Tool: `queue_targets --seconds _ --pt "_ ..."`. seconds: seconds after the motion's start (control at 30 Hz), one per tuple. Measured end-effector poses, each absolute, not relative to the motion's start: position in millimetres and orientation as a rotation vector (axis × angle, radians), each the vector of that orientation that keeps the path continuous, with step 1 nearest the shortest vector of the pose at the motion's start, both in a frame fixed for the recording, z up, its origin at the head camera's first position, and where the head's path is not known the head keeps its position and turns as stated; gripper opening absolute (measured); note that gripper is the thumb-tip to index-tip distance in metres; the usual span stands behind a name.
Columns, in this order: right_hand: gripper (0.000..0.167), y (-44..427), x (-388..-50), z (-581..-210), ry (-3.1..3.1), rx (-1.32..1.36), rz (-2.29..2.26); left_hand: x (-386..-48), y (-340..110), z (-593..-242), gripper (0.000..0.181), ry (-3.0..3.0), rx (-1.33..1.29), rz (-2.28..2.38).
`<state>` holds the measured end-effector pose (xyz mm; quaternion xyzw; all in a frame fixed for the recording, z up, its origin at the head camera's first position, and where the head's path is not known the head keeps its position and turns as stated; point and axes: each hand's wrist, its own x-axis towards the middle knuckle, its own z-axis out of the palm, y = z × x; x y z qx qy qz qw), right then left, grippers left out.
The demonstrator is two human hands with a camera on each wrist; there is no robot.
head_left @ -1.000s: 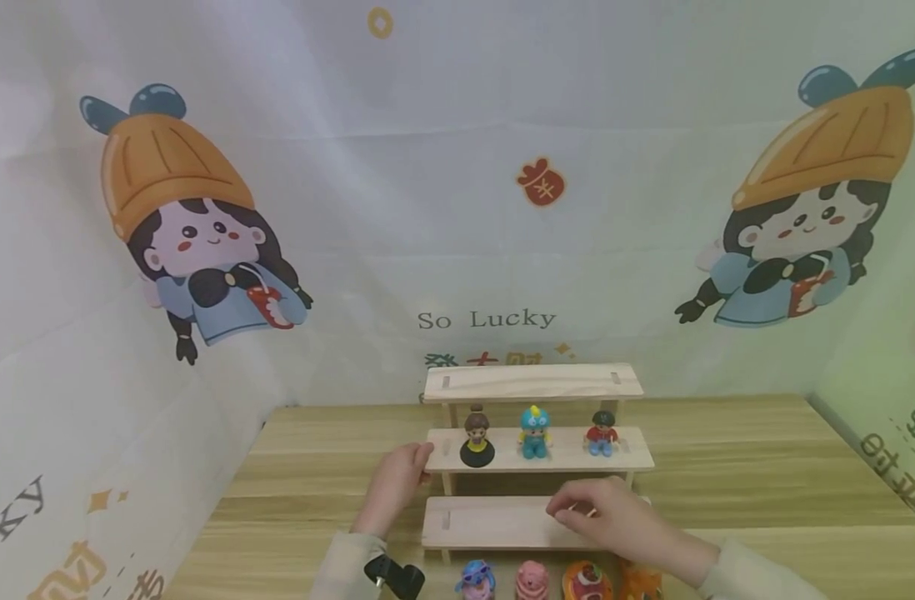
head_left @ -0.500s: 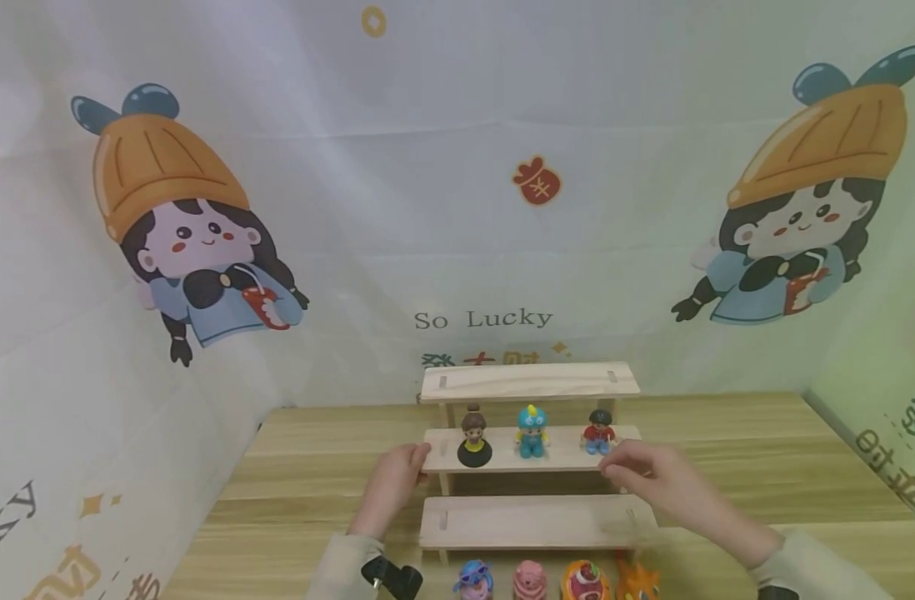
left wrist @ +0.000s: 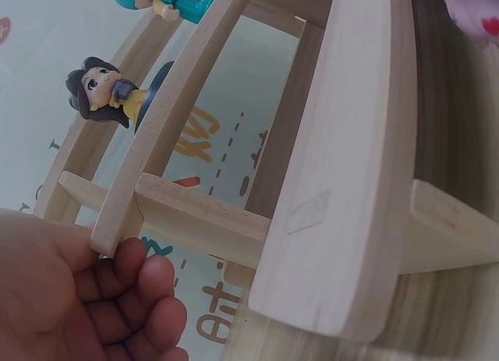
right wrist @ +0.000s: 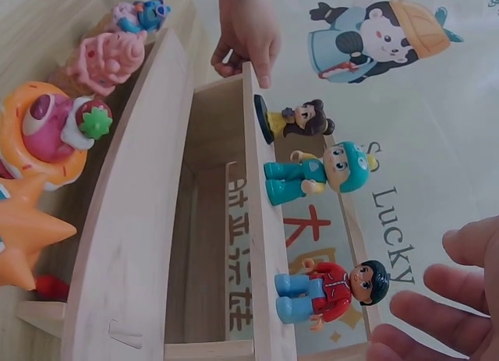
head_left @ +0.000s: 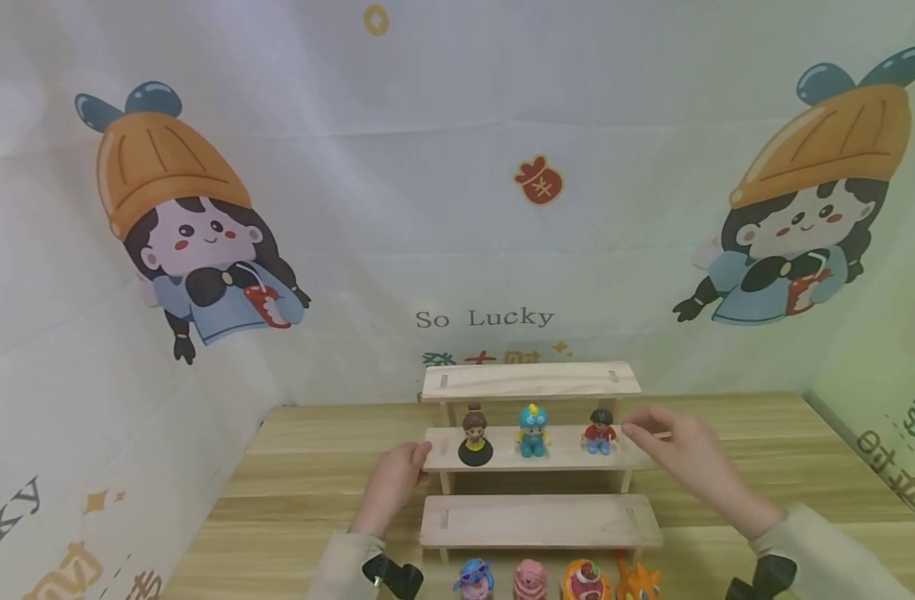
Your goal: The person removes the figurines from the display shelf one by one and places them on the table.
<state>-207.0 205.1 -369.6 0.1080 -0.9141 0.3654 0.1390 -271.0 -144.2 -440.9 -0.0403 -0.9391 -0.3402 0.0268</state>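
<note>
My left hand (head_left: 397, 479) grips the left end of the middle step of a wooden tiered shelf (head_left: 566, 460); in the left wrist view the thumb lies on the board and the fingers curl under it. Three toy figures stand on that step: a brown-haired one on a black base (head_left: 475, 433), a teal-helmeted one (head_left: 532, 433) and a red-jacketed one (head_left: 599, 433). My right hand (head_left: 686, 454) is over the step's right end, beside the red-jacketed figure. In the right wrist view its fingers (right wrist: 440, 322) are spread, apart from the figure, holding nothing.
In front of the lowest step (head_left: 540, 522) stand a blue toy with sunglasses (head_left: 475, 578), a pink swirled toy (head_left: 531, 578), an orange ring-shaped toy (head_left: 586, 580) and an orange spiky toy (head_left: 639, 582). The top step (head_left: 531, 381) backs onto a printed curtain (head_left: 487, 250).
My right hand has moved from above the lowest step up and rightward to the right end of the middle step. My left hand keeps its grip; the figures stand where they were.
</note>
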Motion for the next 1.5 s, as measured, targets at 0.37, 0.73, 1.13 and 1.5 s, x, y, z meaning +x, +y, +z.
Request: queue_targets --seconds 0.37,0.73,1.13,1.5 --pt "0.037 202 -224 -372 -2.581 0.346 1.038 -272 -145 -443 0.037 -2.890 -0.136 -1.053" --pt "0.037 197 -236 -382 -2.586 0.389 1.042 -272 -144 -443 0.037 -2.898 -0.139 -1.097" --pt "0.030 191 -241 -390 -2.622 0.360 1.052 -270 -144 -444 0.037 -2.890 -0.138 -1.092" --pt "0.031 191 -244 -396 -2.607 0.351 1.126 -270 -145 -443 0.038 -2.878 -0.143 -1.084"
